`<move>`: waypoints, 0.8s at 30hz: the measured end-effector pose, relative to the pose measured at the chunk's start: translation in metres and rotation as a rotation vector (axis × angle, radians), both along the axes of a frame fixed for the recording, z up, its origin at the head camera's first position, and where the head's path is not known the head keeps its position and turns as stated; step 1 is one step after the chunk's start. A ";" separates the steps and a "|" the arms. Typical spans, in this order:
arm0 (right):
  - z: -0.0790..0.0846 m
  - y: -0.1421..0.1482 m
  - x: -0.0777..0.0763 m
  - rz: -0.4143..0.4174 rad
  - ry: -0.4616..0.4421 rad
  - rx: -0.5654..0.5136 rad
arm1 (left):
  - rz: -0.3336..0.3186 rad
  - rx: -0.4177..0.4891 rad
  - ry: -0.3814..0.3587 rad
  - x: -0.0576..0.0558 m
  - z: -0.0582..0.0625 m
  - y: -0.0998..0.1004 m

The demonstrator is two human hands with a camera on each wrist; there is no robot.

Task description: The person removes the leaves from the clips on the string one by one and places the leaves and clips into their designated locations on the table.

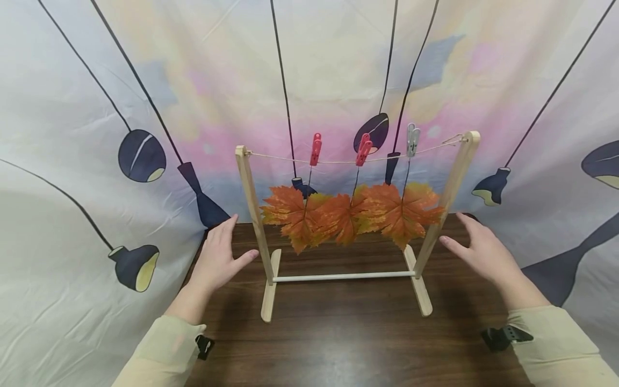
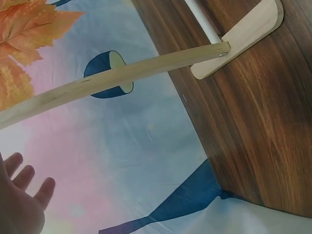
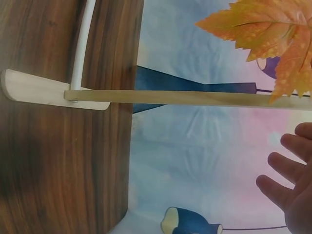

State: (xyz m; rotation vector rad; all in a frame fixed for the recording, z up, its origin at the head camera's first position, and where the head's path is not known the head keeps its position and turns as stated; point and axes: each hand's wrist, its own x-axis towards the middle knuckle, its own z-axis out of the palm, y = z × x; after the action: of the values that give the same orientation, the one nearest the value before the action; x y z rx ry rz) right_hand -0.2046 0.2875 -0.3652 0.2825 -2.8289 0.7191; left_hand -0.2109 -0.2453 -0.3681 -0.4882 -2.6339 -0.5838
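A small wooden rack [image 1: 254,215] stands upright on the table, with a string [image 1: 280,158] tied between its two posts. Two red clothespins [image 1: 316,149] and one grey clothespin [image 1: 412,141] clip orange maple leaves [image 1: 398,212] to the string by their stems; the leaves overlap. My left hand [image 1: 220,258] is held beside the left post, fingers extended and apart from it in the left wrist view. On the other side, my right hand [image 1: 486,252] hovers near the right post [image 1: 450,193] with spread fingers [image 3: 273,191], gripping nothing.
The dark wooden table [image 1: 338,333] reaches back to a hanging cloth [image 1: 338,64] printed with lamps, which also closes in both sides. A white crossbar [image 1: 343,277] joins the rack's feet low down. Black straps [image 1: 508,337] hang at both sleeves.
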 end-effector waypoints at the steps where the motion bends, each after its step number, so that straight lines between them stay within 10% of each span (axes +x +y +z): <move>1: 0.001 -0.001 0.000 -0.003 0.004 -0.001 | -0.003 -0.004 0.009 0.000 0.001 0.001; 24: 0.008 -0.011 0.004 0.080 0.174 -0.094 | -0.094 0.072 0.114 -0.004 0.007 0.015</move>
State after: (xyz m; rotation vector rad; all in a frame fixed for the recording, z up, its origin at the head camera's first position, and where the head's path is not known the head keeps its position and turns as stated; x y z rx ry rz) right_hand -0.2005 0.2768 -0.3568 0.4235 -2.6242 0.7996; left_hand -0.2145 -0.2300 -0.3614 -0.6078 -2.4839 -0.6575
